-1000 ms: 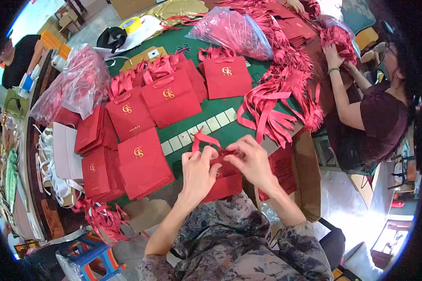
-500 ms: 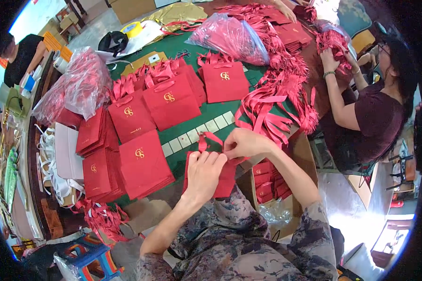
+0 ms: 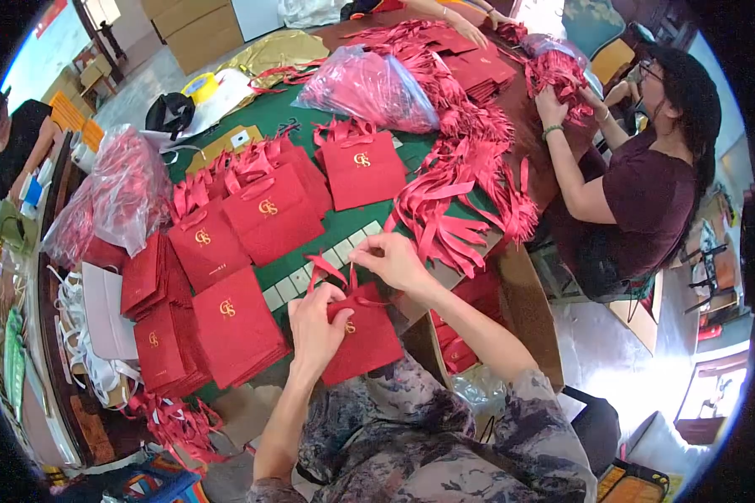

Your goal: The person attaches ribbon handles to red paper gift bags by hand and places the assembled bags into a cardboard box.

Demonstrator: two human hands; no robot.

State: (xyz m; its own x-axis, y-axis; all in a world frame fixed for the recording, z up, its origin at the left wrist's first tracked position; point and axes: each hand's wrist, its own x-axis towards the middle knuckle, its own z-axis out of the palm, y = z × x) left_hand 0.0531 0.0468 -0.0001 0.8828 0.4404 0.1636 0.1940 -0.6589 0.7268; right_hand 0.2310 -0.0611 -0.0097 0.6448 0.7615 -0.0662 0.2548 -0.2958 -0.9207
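A small red paper gift bag [image 3: 369,348] with a gold mark lies tilted at the table's near edge, over my lap. My left hand [image 3: 317,325] is closed on its top left corner, thumb across the front. A red ribbon [image 3: 331,268] loops up from the bag's top. Just above it, my right hand [image 3: 394,264] is closed in a pinch on what looks like the ribbon's end; the fingertips partly hide it. Flat stacks of like red bags [image 3: 236,323] lie to the left, and bags with ribbon handles [image 3: 273,214] lie behind.
A row of white cards [image 3: 298,281] lies on the green table top [image 3: 264,272]. Loose red ribbons [image 3: 445,201] heap at the right, beside an open carton [image 3: 524,306] of red bags. Plastic sacks [image 3: 369,88] stand behind. A co-worker [image 3: 646,176] handles ribbons at the right.
My right hand has drawn up from the bag's top edge, away from my left hand. The bag now shows its gold-marked front. The whole view has shifted somewhat.
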